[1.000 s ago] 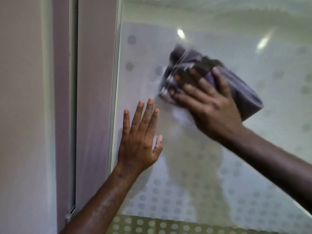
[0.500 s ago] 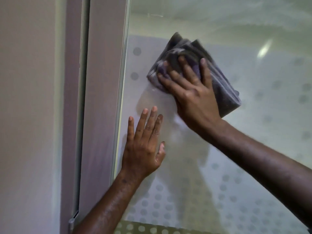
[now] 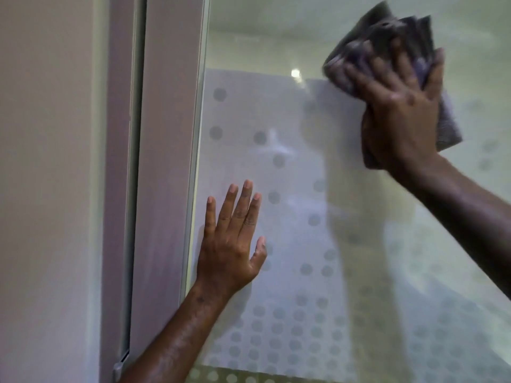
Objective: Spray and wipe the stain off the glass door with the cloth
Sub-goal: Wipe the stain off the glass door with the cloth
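Your right hand [image 3: 401,106] fingers spread, pressing the bunched grey-purple cloth [image 3: 387,31] flat near the glass door's [image 3: 276,111] upper right, blurred, your left hand [image 3: 232,244] open-fingered, palm flat by the door's left edge, dotted frosting below.

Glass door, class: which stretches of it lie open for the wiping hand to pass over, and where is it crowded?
Free: the dotted frosted glass door between the flat left hand and the right forearm, and the clear strip above the frosting. Crowded: top right, where the right hand presses the folded grey-purple cloth.
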`<state>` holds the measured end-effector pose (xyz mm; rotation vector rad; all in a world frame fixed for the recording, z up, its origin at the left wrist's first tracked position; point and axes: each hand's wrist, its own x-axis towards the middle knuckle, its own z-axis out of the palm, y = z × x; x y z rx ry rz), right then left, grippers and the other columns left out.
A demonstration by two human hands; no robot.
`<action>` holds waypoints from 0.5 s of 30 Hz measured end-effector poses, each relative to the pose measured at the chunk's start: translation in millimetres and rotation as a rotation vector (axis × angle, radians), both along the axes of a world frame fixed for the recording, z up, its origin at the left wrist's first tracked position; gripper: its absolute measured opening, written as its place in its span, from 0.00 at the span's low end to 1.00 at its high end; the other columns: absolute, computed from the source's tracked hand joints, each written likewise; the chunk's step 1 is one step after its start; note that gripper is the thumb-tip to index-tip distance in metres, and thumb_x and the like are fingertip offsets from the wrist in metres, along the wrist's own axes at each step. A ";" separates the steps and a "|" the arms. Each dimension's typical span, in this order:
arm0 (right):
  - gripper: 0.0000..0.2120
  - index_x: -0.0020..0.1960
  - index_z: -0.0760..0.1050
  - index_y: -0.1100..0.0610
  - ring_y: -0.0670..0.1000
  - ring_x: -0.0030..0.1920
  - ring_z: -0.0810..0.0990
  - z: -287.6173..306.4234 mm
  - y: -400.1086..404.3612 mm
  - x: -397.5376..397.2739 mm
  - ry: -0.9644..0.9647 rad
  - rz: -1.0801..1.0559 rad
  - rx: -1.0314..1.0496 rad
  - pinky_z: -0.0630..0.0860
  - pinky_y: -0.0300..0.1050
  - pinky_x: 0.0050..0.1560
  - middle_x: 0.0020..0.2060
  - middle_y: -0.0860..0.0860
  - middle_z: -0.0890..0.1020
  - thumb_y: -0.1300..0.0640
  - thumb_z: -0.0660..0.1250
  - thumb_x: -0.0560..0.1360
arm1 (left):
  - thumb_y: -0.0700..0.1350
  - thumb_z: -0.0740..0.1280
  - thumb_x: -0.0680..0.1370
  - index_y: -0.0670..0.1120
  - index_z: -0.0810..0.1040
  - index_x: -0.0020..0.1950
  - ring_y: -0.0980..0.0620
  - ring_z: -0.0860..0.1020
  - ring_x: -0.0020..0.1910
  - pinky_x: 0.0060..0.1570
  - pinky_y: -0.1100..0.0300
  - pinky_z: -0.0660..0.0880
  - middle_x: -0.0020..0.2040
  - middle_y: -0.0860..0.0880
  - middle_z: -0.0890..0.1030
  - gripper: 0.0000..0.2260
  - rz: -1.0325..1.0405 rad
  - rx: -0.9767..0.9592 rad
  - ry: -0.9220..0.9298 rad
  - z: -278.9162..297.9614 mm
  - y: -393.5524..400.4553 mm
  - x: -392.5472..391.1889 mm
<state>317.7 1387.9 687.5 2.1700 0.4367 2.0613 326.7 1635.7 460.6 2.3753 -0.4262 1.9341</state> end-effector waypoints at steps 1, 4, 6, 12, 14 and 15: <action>0.25 0.80 0.64 0.43 0.54 0.84 0.55 3.9 -3.0 -0.4 0.008 0.021 0.069 0.42 0.68 0.80 0.81 0.46 0.64 0.58 0.54 0.85 | 0.51 0.63 0.77 0.40 0.60 0.81 0.40 0.55 0.83 0.79 0.33 0.53 0.83 0.41 0.57 0.34 0.003 0.000 0.003 -0.5 -0.2 -0.5; 0.25 0.80 0.64 0.44 0.54 0.83 0.57 -2.4 12.2 2.2 -0.027 0.090 0.169 0.45 0.68 0.81 0.81 0.46 0.65 0.58 0.56 0.85 | 0.50 0.63 0.77 0.40 0.60 0.81 0.40 0.54 0.83 0.79 0.33 0.52 0.83 0.41 0.57 0.34 0.017 0.008 -0.003 -3.3 -0.7 0.3; 0.23 0.80 0.65 0.46 0.55 0.82 0.60 -17.0 35.7 5.7 -0.056 0.126 0.085 0.48 0.66 0.81 0.79 0.47 0.67 0.58 0.57 0.86 | 0.50 0.63 0.77 0.40 0.60 0.81 0.40 0.54 0.83 0.79 0.34 0.52 0.83 0.41 0.57 0.34 0.021 0.013 -0.013 -4.3 -0.9 1.7; 0.25 0.81 0.62 0.44 0.54 0.83 0.59 -27.3 46.9 8.4 -0.023 0.017 -0.395 0.49 0.66 0.81 0.81 0.47 0.65 0.57 0.59 0.86 | 0.51 0.63 0.76 0.40 0.61 0.80 0.40 0.56 0.82 0.79 0.34 0.53 0.82 0.41 0.59 0.34 0.029 0.017 -0.046 -3.0 4.0 6.0; 0.24 0.80 0.64 0.44 0.54 0.82 0.60 -15.8 26.2 7.4 -0.064 -0.006 -0.353 0.51 0.67 0.81 0.80 0.47 0.66 0.56 0.58 0.86 | 0.51 0.63 0.76 0.40 0.61 0.80 0.41 0.56 0.82 0.79 0.34 0.53 0.82 0.41 0.59 0.34 0.024 0.020 -0.058 -4.4 3.9 6.6; 0.23 0.79 0.66 0.44 0.54 0.82 0.62 -11.2 13.0 6.8 -0.084 -0.005 -0.289 0.52 0.67 0.80 0.80 0.47 0.67 0.57 0.58 0.85 | 0.51 0.63 0.76 0.40 0.61 0.80 0.41 0.56 0.82 0.79 0.34 0.54 0.82 0.41 0.59 0.34 0.019 0.022 -0.062 -4.6 4.2 7.2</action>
